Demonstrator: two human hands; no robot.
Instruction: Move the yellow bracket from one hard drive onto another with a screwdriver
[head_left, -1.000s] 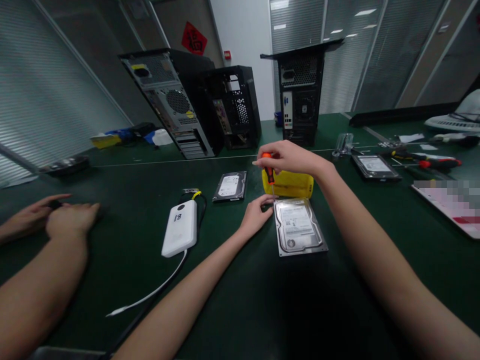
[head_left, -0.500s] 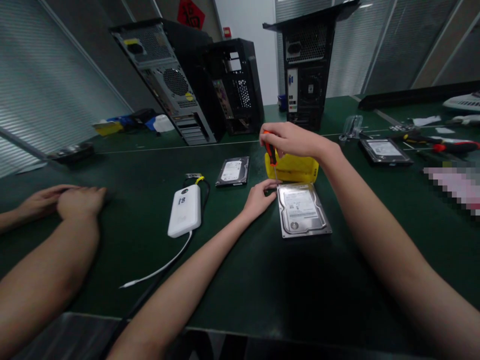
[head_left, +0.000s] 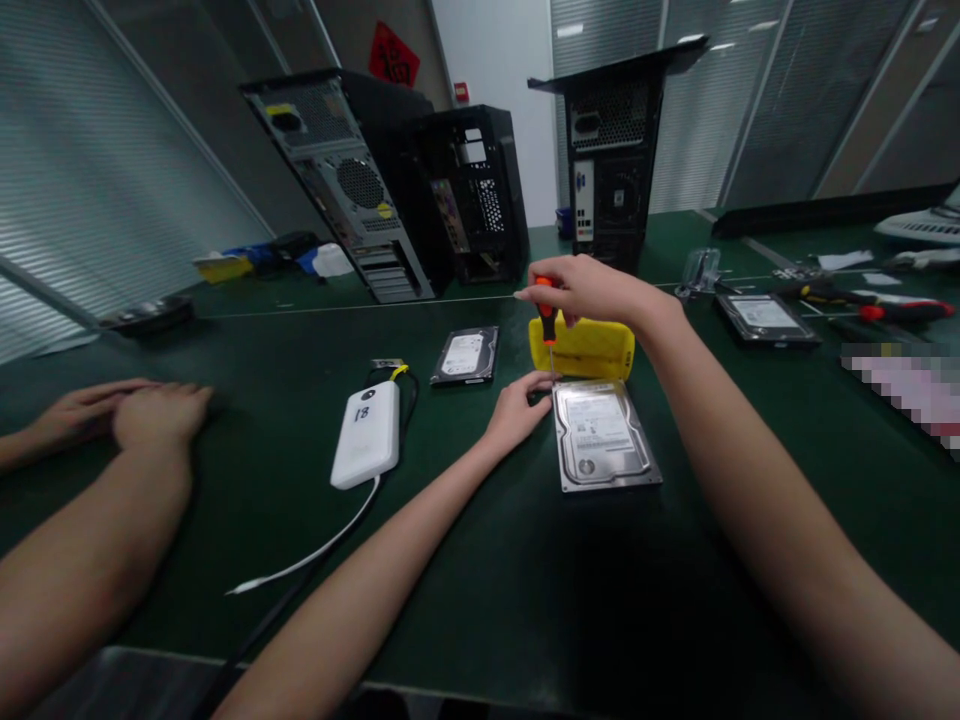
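A silver hard drive [head_left: 600,437] lies label side up on the green table, close in front of me. My left hand [head_left: 517,410] rests at its upper left corner, thumb and fingers closed against the edge. Above that corner, my right hand [head_left: 581,290] grips an orange and black screwdriver [head_left: 548,325] by the handle. The screwdriver points down, nearly upright, its tip at the drive's corner beside my left fingertips. The tip's exact contact is too small to make out. Just behind the drive sits a yellow case [head_left: 589,348].
Another hard drive [head_left: 466,355] and a white power bank [head_left: 366,435] with a cable lie to the left. A co-worker's forearms and hands [head_left: 161,410] rest at far left. Computer towers [head_left: 401,180] stand behind. At right are a third drive [head_left: 766,318] and pliers [head_left: 904,308].
The view has tilted slightly, so the scene sits lower. My right fingers have shifted on the screwdriver handle, showing more of its orange end. The left hand stays at the drive's corner.
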